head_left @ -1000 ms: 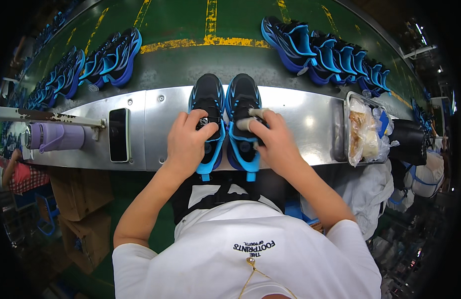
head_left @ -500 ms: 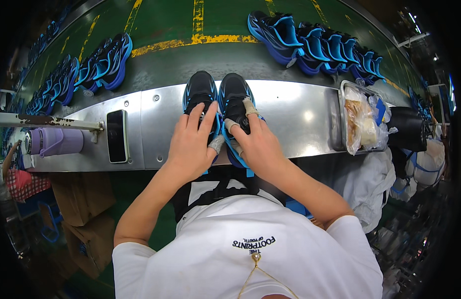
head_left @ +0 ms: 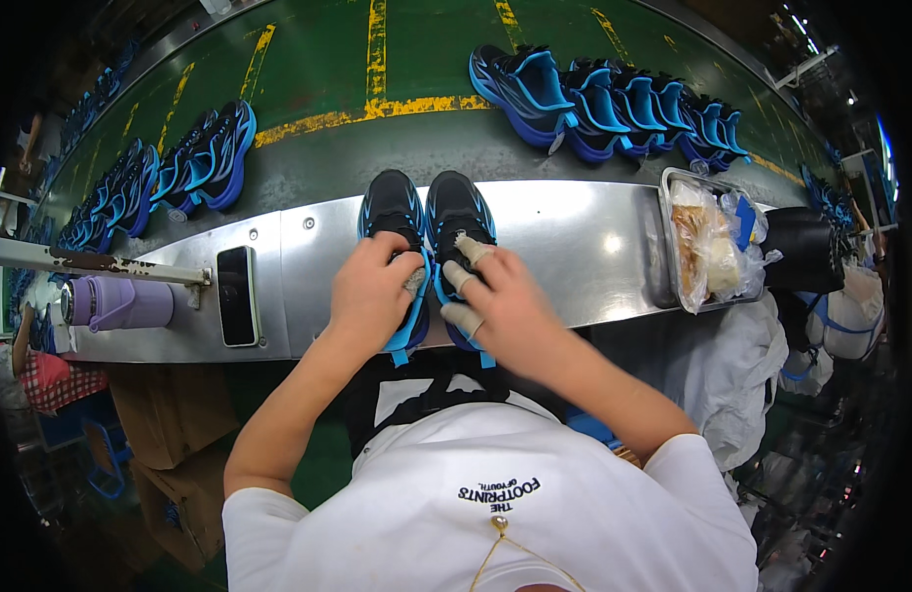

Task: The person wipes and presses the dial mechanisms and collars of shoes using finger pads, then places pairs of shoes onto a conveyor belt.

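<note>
A pair of black and blue sneakers stands side by side on the metal bench in front of me, toes pointing away. My left hand is closed over the lacing of the left sneaker, with fingers curled and the wrapped thumb pressed in beside them. On the right sneaker, my right hand grips the lace area and collar with bent fingers. Pale coverings sit on several of its fingertips. What the fingertips pinch is partly hidden. Light blue pull tabs show at both heels, nearest me.
A phone and a purple bottle are at left, near a worn metal bar. To the right, a metal tray holds plastic bags. Similar sneakers line the green surface beyond the bench.
My left fingers have curled in from lying stretched over the left sneaker. My right hand has shifted slightly over its sneaker. The whole view has tilted a little, so the bench appears lower.
</note>
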Demonstrator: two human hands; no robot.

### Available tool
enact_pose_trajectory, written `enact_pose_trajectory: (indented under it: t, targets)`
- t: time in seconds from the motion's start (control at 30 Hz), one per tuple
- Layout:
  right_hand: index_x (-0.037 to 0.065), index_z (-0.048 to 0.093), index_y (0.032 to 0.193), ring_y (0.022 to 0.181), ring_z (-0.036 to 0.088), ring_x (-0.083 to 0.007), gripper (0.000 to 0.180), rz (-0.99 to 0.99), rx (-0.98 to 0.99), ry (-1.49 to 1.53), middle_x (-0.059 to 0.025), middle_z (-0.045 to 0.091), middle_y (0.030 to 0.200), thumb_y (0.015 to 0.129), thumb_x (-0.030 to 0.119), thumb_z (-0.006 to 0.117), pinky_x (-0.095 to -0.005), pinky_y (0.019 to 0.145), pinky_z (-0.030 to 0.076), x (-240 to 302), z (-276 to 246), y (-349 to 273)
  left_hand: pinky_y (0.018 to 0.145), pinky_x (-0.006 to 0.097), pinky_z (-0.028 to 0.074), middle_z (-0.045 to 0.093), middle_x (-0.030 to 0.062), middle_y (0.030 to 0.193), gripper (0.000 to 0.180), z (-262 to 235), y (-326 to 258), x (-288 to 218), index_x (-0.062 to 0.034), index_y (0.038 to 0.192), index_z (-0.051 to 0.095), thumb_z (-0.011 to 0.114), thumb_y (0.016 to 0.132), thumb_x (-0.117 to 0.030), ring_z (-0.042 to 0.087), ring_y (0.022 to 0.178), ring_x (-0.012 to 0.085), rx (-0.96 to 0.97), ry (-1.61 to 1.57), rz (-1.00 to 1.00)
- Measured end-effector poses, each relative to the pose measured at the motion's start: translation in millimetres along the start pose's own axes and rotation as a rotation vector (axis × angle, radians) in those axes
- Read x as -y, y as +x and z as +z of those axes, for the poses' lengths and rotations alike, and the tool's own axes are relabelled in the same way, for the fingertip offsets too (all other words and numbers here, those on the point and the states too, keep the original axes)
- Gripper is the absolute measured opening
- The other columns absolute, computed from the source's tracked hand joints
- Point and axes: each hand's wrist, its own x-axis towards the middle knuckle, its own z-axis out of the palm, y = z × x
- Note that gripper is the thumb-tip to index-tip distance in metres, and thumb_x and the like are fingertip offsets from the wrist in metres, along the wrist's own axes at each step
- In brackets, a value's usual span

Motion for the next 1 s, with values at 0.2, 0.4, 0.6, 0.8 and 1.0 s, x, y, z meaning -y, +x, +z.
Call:
enact_pose_trajectory:
  t: [0.2, 0.4, 0.6, 0.8, 1.0]
  targets:
    - [0.008, 0.07, 0.102, 0.097, 0.059, -0.0347, 0.02, 0.033, 0.134, 0.409, -0.0116, 0.065, 0.101, 0.083, 0.007, 0.067, -0.0407, 0.086, 0.049, -37, -18, 19, 0.068, 0.033, 0.046, 0.055, 0.0083, 0.096, 0.035, 3, 3, -11, -0.0066, 0.103, 0.067, 0.066, 0.069, 0.002, 0.057, 0.078, 0.0244, -0.143, -0.179, -0.248]
    - [0.009, 0.069, 0.101, 0.087, 0.057, -0.0299, 0.024, 0.1, 0.013, 0.264, -0.0088, 0.059, 0.085, 0.078, 0.009, 0.073, -0.0403, 0.078, 0.049, -36, -11, 18, 0.065, 0.026, 0.041, 0.054, 0.0059, 0.089, 0.04, -17, 9, -4, -0.0059, 0.109, 0.065, 0.06, 0.071, 0.006, 0.05, 0.072, 0.0166, 0.11, -0.377, -0.26]
    - [0.011, 0.068, 0.111, 0.087, 0.056, -0.0287, 0.035, 0.012, 0.048, 0.374, -0.0084, 0.058, 0.085, 0.077, 0.013, 0.075, -0.0383, 0.076, 0.047, -52, -9, 19, 0.067, 0.026, 0.043, 0.056, 0.005, 0.086, 0.038, -4, 19, -1, -0.0057, 0.112, 0.065, 0.072, 0.075, -0.002, 0.051, 0.074, 0.0153, 0.041, -0.187, -0.098]
    - [0.013, 0.07, 0.115, 0.081, 0.055, -0.0208, 0.039, 0.122, 0.122, 0.573, -0.0061, 0.058, 0.086, 0.077, 0.013, 0.076, -0.0315, 0.076, 0.047, -56, -19, 17, 0.068, 0.025, 0.042, 0.059, 0.0015, 0.088, 0.037, -10, 22, -4, -0.0046, 0.111, 0.066, 0.069, 0.075, 0.002, 0.048, 0.073, 0.0112, 0.097, -0.377, -0.286]
    - [0.014, 0.07, 0.116, 0.075, 0.054, -0.0188, 0.041, 0.095, 0.035, 0.365, -0.0057, 0.056, 0.083, 0.076, 0.014, 0.077, -0.0303, 0.071, 0.046, -57, -13, 13, 0.071, 0.024, 0.042, 0.057, 0.0031, 0.088, 0.041, -9, 25, 12, -0.0061, 0.116, 0.064, 0.066, 0.076, 0.004, 0.049, 0.077, 0.0117, 0.264, -0.593, -0.321]
